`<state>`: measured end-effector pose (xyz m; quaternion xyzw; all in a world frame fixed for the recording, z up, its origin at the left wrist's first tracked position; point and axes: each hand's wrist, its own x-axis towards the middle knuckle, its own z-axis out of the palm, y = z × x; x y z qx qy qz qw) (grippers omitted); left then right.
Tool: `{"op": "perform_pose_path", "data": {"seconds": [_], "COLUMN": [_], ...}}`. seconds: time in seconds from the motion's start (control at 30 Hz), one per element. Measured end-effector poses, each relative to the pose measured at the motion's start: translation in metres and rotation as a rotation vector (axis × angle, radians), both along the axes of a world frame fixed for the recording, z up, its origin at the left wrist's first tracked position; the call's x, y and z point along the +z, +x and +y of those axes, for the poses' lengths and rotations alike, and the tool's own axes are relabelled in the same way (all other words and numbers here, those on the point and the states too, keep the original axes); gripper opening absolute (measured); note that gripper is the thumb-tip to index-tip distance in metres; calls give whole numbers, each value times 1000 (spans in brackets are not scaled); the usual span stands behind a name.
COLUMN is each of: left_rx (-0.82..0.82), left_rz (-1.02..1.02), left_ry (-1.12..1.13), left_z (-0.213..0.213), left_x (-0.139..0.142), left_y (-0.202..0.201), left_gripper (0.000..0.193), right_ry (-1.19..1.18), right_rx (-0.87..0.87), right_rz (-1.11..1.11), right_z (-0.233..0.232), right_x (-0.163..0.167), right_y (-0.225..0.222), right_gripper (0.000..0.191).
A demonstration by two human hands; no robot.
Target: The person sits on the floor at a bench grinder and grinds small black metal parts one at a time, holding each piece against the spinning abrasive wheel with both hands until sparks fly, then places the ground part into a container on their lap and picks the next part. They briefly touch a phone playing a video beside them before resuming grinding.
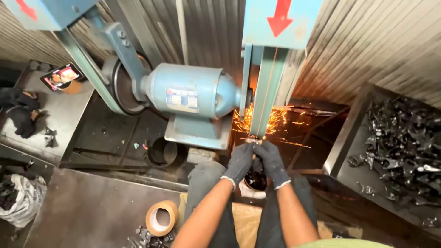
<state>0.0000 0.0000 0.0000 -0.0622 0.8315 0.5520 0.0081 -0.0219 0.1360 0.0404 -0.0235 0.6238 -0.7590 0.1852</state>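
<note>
Looming over everything: a blue double-ended grinder motor (190,97), smooth painted casing, bolted to a dark, grimy steel bench (110,133). Running down from a blue guard with a red arrow, at the bench's right end: a narrow grey-green sanding belt (267,94), flat and gritty. Spraying orange sparks (268,120) where metal is meeting the belt.

Filling a bin (356,119) at the far right: a heap of small black metal parts (404,144), angular, glossy, irregular. Lying at the near-left edge of a lower steel plate: a roll of brown tape (161,217). Slumping at the left edge: a white sack (25,200) of dark pieces. Resting on the upper-left shelf: dark gloves (20,112) and a lit phone (61,76).

Pressing together at the belt's lower run, both in dark knit gloves: left hand (240,161) and right hand (272,161), fingers curled shut around a small metal workpiece (253,141), only its tip peeking out above the fingertips, against the belt.

Judging the piece: stiff, hard, light for its size, probably heating fast and sharp-edged; best pinched at the end away from the belt, with both hands bracing against grab and slip. Sitting just below the hands: a small container (255,180) of dark pieces.
</note>
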Motion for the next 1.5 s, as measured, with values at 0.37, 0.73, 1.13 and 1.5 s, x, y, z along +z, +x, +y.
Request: {"op": "perform_pose_path", "data": {"seconds": [0.37,0.73,1.13,1.5], "left_rx": [86,21,8,-4], "left_rz": [-289,-89,-184,-169], "left_ry": [423,-22,-25,-1], "left_z": [7,-1,10,5], "left_x": [83,85,16,50], "left_y": [7,13,7,22], "left_gripper": [31,42,38,37], "right_ry": [-272,-160,-21,217], "right_rx": [-40,-32,-48,-107], "right_rz": [-166,27,-288,225], "right_z": [15,12,9,22], "right_x": [13,11,-18,7], "right_y": [16,28,2,24], "right_gripper": [44,51,38,43]}}
